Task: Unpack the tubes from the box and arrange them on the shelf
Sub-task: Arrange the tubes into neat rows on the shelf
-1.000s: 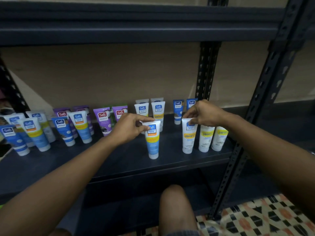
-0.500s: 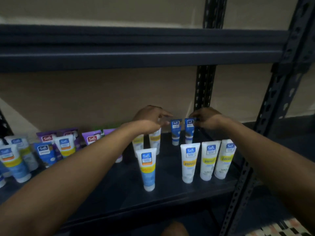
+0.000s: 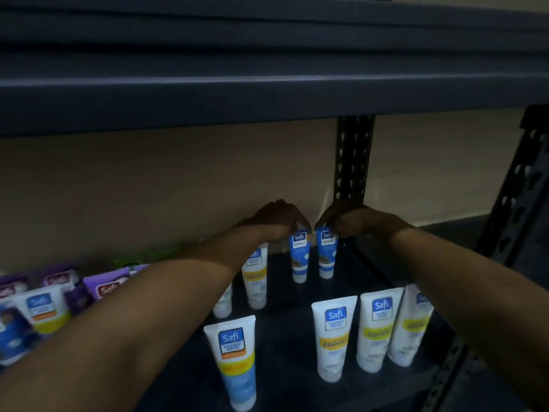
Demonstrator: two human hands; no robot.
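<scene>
Two small blue tubes stand cap-down at the back of the dark shelf [image 3: 285,298]. My left hand [image 3: 276,218] pinches the top of the left blue tube [image 3: 299,257]. My right hand [image 3: 347,221] pinches the top of the right blue tube [image 3: 326,254]. In front stand a white and blue tube [image 3: 236,361] and three white and yellow tubes [image 3: 334,337] in a row. Another white tube [image 3: 255,281] stands under my left wrist. The box is out of view.
Purple tubes [image 3: 104,288] and blue and white tubes [image 3: 41,310] stand at the left of the shelf. An upper shelf [image 3: 267,93] hangs low overhead. Perforated uprights [image 3: 352,162] stand behind my right hand and at the right edge.
Both hands left the front-row tubes and reached to the back, where they now pinch the two blue tubes. The camera moved in closer and tilted up.
</scene>
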